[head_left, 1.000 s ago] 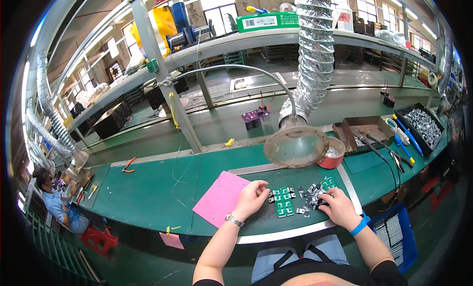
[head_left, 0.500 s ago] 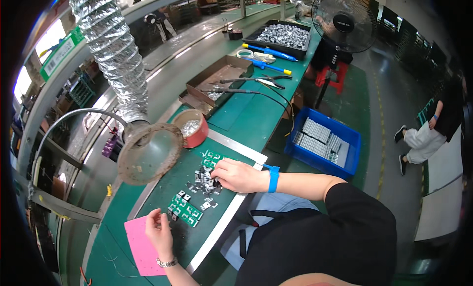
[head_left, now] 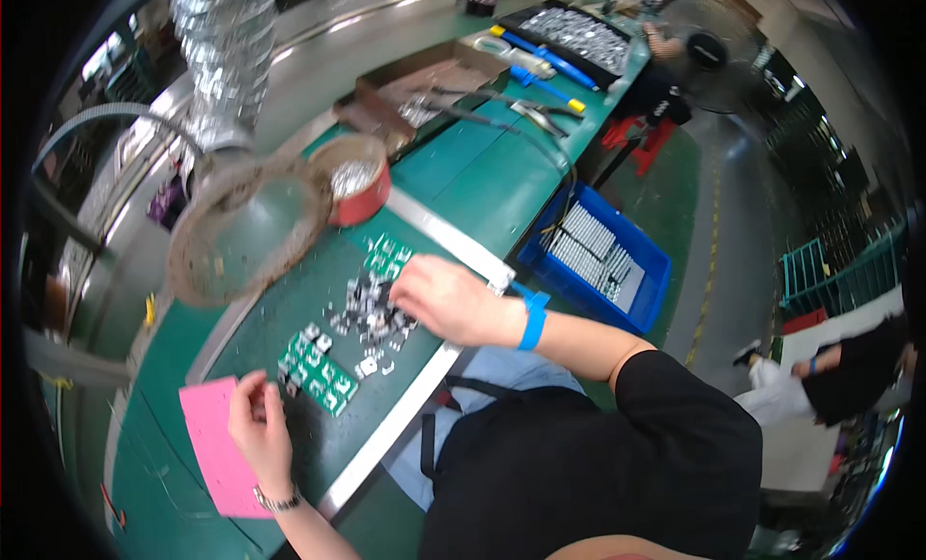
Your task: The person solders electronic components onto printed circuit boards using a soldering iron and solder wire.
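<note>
My right hand (head_left: 446,298), with a blue band on its wrist, reaches into a loose pile of small black-and-silver electronic parts (head_left: 368,314). Its fingers are bent together at the pile's right side; whatever they pinch is hidden. A green circuit board panel (head_left: 388,257) lies just beyond these fingertips. My left hand (head_left: 262,427) hovers at the edge of a pink sheet (head_left: 210,435), half curled, thumb and fingers apart, with nothing visible held. To its right, a second green circuit board panel (head_left: 320,375) has several black-and-silver parts along its far left edge.
A round lamp head (head_left: 253,234) overhangs the bench beside a red tub of small metal bits (head_left: 362,209). Farther off are a brown tray (head_left: 376,92), soldering irons (head_left: 492,99) and a black tray of parts (head_left: 625,66). A blue bin (head_left: 648,314) stands right of the bench.
The whole view has shifted, so bench things sit farther left and higher. My right hand stays at the pile. My left hand remains over the pink sheet, its thumb and fingers looking more parted.
</note>
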